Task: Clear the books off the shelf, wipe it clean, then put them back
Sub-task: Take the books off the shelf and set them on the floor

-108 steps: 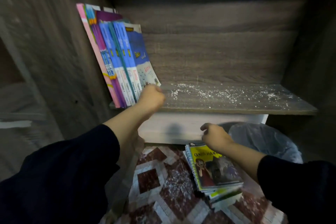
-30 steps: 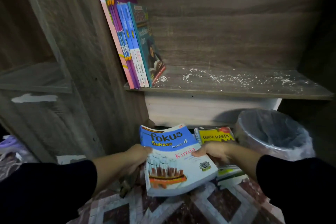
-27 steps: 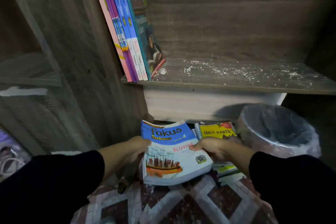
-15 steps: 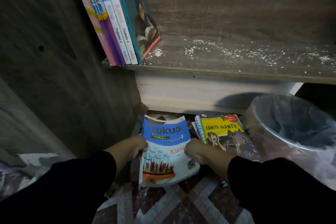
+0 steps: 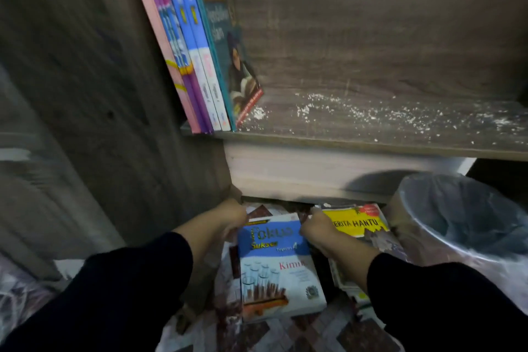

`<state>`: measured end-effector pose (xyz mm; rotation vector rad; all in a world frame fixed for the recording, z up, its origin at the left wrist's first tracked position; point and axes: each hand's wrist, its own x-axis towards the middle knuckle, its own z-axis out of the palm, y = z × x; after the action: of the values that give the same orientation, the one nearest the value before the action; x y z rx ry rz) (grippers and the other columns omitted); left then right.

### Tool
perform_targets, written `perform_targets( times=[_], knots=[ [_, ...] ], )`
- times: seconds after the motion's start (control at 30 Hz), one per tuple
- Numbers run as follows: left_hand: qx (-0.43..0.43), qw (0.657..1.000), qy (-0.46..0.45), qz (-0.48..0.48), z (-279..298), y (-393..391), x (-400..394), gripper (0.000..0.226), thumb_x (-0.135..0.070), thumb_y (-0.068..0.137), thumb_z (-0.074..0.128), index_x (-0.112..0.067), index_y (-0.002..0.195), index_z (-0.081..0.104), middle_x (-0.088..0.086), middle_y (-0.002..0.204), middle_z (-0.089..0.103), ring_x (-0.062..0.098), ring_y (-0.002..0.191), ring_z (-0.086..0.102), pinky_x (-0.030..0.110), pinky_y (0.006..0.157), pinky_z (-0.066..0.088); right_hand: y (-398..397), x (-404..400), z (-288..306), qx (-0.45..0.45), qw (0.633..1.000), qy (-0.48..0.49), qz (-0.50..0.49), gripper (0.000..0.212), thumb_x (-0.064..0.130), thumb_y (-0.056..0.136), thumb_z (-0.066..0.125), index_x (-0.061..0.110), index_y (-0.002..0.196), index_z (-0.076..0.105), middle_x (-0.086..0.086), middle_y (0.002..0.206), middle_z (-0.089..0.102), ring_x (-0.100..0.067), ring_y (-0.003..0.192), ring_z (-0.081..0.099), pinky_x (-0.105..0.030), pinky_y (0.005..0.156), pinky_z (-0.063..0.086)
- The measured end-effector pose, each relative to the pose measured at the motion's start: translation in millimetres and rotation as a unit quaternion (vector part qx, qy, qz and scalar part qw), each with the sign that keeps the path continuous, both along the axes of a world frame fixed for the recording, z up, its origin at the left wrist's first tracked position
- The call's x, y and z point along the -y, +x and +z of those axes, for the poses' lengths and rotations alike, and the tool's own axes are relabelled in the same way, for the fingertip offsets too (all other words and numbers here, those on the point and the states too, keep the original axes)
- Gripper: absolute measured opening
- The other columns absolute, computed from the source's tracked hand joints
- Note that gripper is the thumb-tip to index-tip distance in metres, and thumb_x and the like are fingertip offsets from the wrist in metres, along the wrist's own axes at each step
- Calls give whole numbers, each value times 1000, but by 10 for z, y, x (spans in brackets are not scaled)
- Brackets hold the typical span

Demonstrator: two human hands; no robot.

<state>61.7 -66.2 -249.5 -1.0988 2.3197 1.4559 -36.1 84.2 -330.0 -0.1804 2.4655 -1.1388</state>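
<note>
Blue book (image 5: 274, 266), gripped by left hand (image 5: 231, 216) and right hand (image 5: 314, 227), now lower, apparently on the floor; shelf (image 5: 371, 123) books (image 5: 197, 66) unchanged.

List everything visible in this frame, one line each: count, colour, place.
Standing books: about six, pink, purple, blue and teal, leaning at shelf's left end.
Shelf: one, grey-brown wood, speckled with white dust.
Fokus Sukses Kimia book: one, blue and white, low over the floor, between both hands.
Cerita Hantu book: one, yellow, top of floor stack, right of it.
Bin: one, lined with clear plastic, far right.
Patterned floor: red and white.
Left hand: at the Kimia book's left edge.
Right hand: at its top right corner.
</note>
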Motion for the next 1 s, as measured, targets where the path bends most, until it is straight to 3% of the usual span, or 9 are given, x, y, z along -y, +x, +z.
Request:
perform_targets(
  times=[0.1, 0.17, 0.27, 0.37, 0.47, 0.5, 0.63, 0.83, 1.0],
  knots=[
    [-29, 998, -63, -15, 521, -53, 53, 23, -4, 93, 46, -11, 71, 50, 6, 67, 53, 17, 53, 49, 22, 49, 42, -9, -153, 392, -11, 1000, -17, 11, 23, -3, 78, 60, 8, 98, 56, -13, 89, 61, -23, 75, 58, -25, 58, 45],
    [-115, 978, -173, 3, 1067, -94, 98, 15, -5, 90, 52, 0, 81, 63, 16, 75, 66, 28, 61, 62, 31, 56, 54, -68, -256, 669, -14, 999, -43, 6, 21, -7, 80, 57, 5, 97, 57, -10, 84, 54, -20, 73, 51, -22, 57, 40],
    [-267, 900, -336, 70, 1721, -34, 140, 22, -11, 90, 51, 0, 97, 68, 20, 101, 69, 35, 95, 65, 34, 81, 53, -89, -402, 1029, -9, 997, -73, 5, 2, -7, 83, 53, -5, 83, 53, -6, 71, 41, -15, 59, 36, -18, 49, 30],
    [-353, 839, -398, 119, 2101, 26, 120, 27, -8, 94, 44, -2, 114, 62, 18, 117, 63, 33, 108, 58, 31, 85, 44, -95, -450, 1277, 18, 995, -103, 8, 19, -1, 88, 48, 13, 76, 45, -10, 75, 39, -16, 59, 27, -26, 60, 27],
    [-341, 828, -424, 138, 2145, -102, 134, 31, -12, 94, 50, 3, 121, 51, 21, 125, 51, 35, 111, 54, 37, 91, 43, -15, -448, 1449, 29, 993, -111, 3, 13, 6, 91, 44, 12, 81, 51, -40, 100, 56, -17, 66, 32, -25, 59, 26],
    [-329, 831, -424, 145, 2132, -162, 137, 35, -16, 94, 53, 4, 123, 49, 21, 127, 48, 35, 112, 53, 38, 94, 43, -13, -438, 1461, 32, 993, -115, 6, 12, 6, 92, 43, 11, 84, 52, -39, 107, 58, -19, 71, 34, -25, 60, 27],
    [-299, 831, -430, 188, 2136, -324, 69, 56, -21, 92, 60, 6, 135, 37, 21, 131, 44, 34, 111, 57, 37, 91, 48, 11, -384, 1468, 59, 989, -131, 25, 14, 8, 94, 42, 7, 97, 55, -12, 92, 60, -21, 80, 39, -26, 61, 33],
    [-330, 833, -373, 241, 2203, -432, 40, 59, -30, 90, 62, 1, 132, 35, 19, 126, 56, 37, 114, 58, 43, 85, 50, 3, -292, 1337, 76, 990, -114, 41, 12, 10, 93, 48, 13, 100, 56, -6, 91, 60, -18, 71, 48, -24, 59, 37],
    [-211, 827, -500, 147, 2179, -455, 110, 66, -50, 88, 58, -1, 126, 35, 17, 117, 61, 36, 106, 61, 37, 71, 45, 60, -271, 1243, 73, 991, -77, 77, 17, 8, 92, 48, 21, 86, 58, -1, 86, 60, -18, 76, 53, -22, 54, 38]
  ],
)
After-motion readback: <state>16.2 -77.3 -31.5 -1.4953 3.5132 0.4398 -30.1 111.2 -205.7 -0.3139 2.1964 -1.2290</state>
